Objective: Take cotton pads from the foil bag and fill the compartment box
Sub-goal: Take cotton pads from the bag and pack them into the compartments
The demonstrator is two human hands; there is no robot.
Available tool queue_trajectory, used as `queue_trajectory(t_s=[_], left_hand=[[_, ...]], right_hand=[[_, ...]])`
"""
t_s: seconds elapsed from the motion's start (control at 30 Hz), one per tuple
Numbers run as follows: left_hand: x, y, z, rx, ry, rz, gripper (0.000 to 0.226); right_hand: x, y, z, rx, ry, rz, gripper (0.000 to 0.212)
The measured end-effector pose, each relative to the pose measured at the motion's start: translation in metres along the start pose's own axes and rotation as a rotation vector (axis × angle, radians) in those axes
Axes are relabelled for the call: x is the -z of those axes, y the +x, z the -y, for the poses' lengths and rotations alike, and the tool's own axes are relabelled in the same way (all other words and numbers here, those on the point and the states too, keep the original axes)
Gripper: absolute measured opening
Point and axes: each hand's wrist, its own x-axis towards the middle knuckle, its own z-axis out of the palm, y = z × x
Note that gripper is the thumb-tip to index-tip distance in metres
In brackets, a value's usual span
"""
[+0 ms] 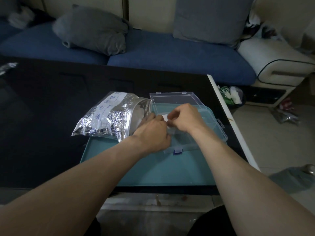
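Cotton pad (165,116), white, sits between my two hands above the near-left part of the clear compartment box (204,133), whose lid stands open behind. My right hand (185,119) pinches the pad with curled fingers; my left hand (153,132) meets it at the same spot, fingers curled, grip partly hidden. Foil bag (109,118) lies just left of the box, mouth open toward my left hand. Box and bag rest on a teal tray (153,169) on the dark bench (42,108).
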Motion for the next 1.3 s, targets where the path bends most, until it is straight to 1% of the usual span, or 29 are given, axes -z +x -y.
queue_trajectory(t_s=[0.1,0.17,0.2,0.23,0.27,0.3,0.33,0.37,0.4,0.43,0.47,0.5,0.53,0.57,0.6,0.63,0.7,0.73,0.77,0.8,0.83,0.87,0.9,0.93,1.0,1.07,1.13,1.2,1.3], left_hand=[[0.000,-0.001,0.001,0.002,-0.027,0.021,0.044],[0.000,-0.004,0.001,0.004,-0.034,-0.004,0.039],[0.003,-0.006,0.000,-0.011,-0.044,-0.048,0.036],[0.007,-0.008,-0.002,-0.036,-0.084,-0.129,0.034],[0.013,-0.010,-0.005,-0.061,-0.155,-0.232,0.031],[0.020,-0.011,-0.007,-0.088,-0.228,-0.347,0.026],[0.028,-0.012,-0.007,-0.117,-0.276,-0.476,0.021],[0.036,-0.014,-0.005,-0.130,-0.288,-0.601,0.017],[0.043,-0.015,-0.001,-0.119,-0.274,-0.690,0.016],[0.048,-0.017,0.005,-0.081,-0.244,-0.746,0.017],[0.051,-0.018,0.014,-0.013,-0.207,-0.749,0.023],[0.054,-0.019,0.023,0.075,-0.171,-0.698,0.033],[0.056,-0.021,0.033,0.164,-0.148,-0.599,0.044],[0.058,-0.023,0.043,0.240,-0.137,-0.484,0.057],[0.060,-0.025,0.052,0.286,-0.125,-0.383,0.067],[0.059,-0.026,0.061,0.307,-0.114,-0.309,0.071],[0.057,-0.028,0.078,0.329,-0.182,-0.226,0.063],[0.056,-0.029,0.084,0.347,-0.265,-0.197,0.056],[0.055,-0.030,0.090,0.361,-0.358,-0.179,0.052],[0.055,-0.031,0.094,0.370,-0.432,-0.180,0.049],[0.053,-0.032,0.098,0.373,-0.491,-0.191,0.048],[0.052,-0.032,0.101,0.377,-0.547,-0.202,0.046],[0.050,-0.032,0.103,0.376,-0.599,-0.210,0.044],[0.049,-0.032,0.105,0.377,-0.642,-0.217,0.042],[0.046,-0.032,0.103,0.378,-0.705,-0.212,0.035],[0.043,-0.031,0.104,0.383,-0.731,-0.220,0.030],[0.042,-0.032,0.106,0.380,-0.758,-0.227,0.035],[0.043,-0.034,0.105,0.371,-0.777,-0.220,0.038],[0.043,-0.035,0.105,0.358,-0.768,-0.221,0.037]], right_hand=[[-0.006,-0.001,0.002,0.037,-0.004,-0.024,0.015],[-0.006,0.001,0.005,0.021,-0.014,0.024,0.014],[-0.005,0.002,0.005,0.008,-0.043,0.057,0.012],[-0.003,0.002,0.007,0.012,-0.079,0.082,0.006],[-0.001,0.002,0.008,0.060,-0.112,0.079,0.012],[0.000,0.002,0.008,0.143,-0.128,0.047,0.026],[-0.001,0.001,0.006,0.216,-0.100,0.005,0.034],[-0.002,0.000,0.006,0.261,-0.061,-0.012,0.035],[-0.003,-0.001,0.006,0.279,-0.031,0.010,0.032],[-0.004,-0.001,0.008,0.281,-0.031,0.058,0.023],[-0.006,0.001,0.010,0.256,-0.062,0.133,0.013],[-0.006,0.002,0.014,0.217,-0.115,0.187,0.017],[-0.006,0.002,0.016,0.172,-0.162,0.199,0.024],[-0.004,0.001,0.019,0.135,-0.178,0.171,0.029],[-0.002,0.000,0.022,0.137,-0.161,0.107,0.032],[0.000,-0.004,0.025,0.166,-0.115,0.023,0.031],[0.000,-0.012,0.035,0.246,0.072,-0.140,0.024],[-0.001,-0.016,0.041,0.272,0.187,-0.165,0.018],[-0.004,-0.019,0.047,0.297,0.290,-0.142,0.014],[-0.008,-0.023,0.053,0.321,0.358,-0.077,0.015],[-0.012,-0.026,0.058,0.329,0.367,0.010,0.026],[-0.017,-0.027,0.060,0.329,0.317,0.095,0.043],[-0.023,-0.028,0.061,0.333,0.233,0.160,0.060],[-0.029,-0.029,0.063,0.339,0.148,0.203,0.072],[-0.040,-0.028,0.064,0.347,0.061,0.220,0.079],[-0.049,-0.026,0.068,0.363,0.110,0.173,0.074],[-0.052,-0.023,0.072,0.349,0.229,0.079,0.056],[-0.052,-0.022,0.075,0.333,0.266,-0.039,0.036],[-0.056,-0.021,0.081,0.384,0.271,-0.130,0.022]])
